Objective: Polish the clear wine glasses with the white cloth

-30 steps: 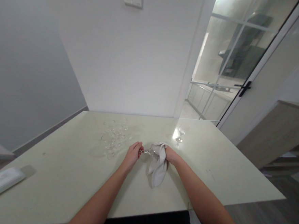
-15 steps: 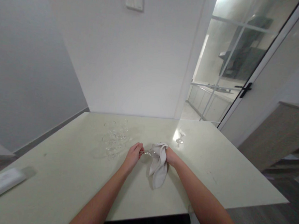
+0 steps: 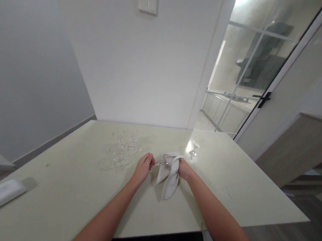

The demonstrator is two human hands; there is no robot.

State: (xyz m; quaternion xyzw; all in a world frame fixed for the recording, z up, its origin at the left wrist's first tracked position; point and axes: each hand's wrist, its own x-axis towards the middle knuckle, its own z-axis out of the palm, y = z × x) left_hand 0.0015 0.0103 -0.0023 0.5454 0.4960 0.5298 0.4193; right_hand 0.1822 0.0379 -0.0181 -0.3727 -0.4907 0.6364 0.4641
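Note:
A clear stemmed glass [image 3: 164,163] lies sideways between my hands above the middle of the table. My left hand [image 3: 144,165] is closed on its foot end, at the left. On the right, my right hand [image 3: 184,169] grips a white cloth [image 3: 171,183], which wraps the bowl and hangs down in folds. The fingers of my right hand are partly hidden by the cloth. Beyond my right hand, another stemmed glass [image 3: 193,152] stands upright on the table. To the left of my left hand, several clear glasses [image 3: 122,147] stand close together.
The pale table [image 3: 70,187] reaches to the white wall [image 3: 153,68]. A white power strip [image 3: 0,195] lies at the table's left edge. Behind the right side are a glass-paned door [image 3: 244,75] and a wooden shelf unit [image 3: 299,148].
The cloth has shifted on the glass, and its hanging folds now fall differently, with one corner swung left. My left hand keeps its grip on the glass. The view has tilted slightly.

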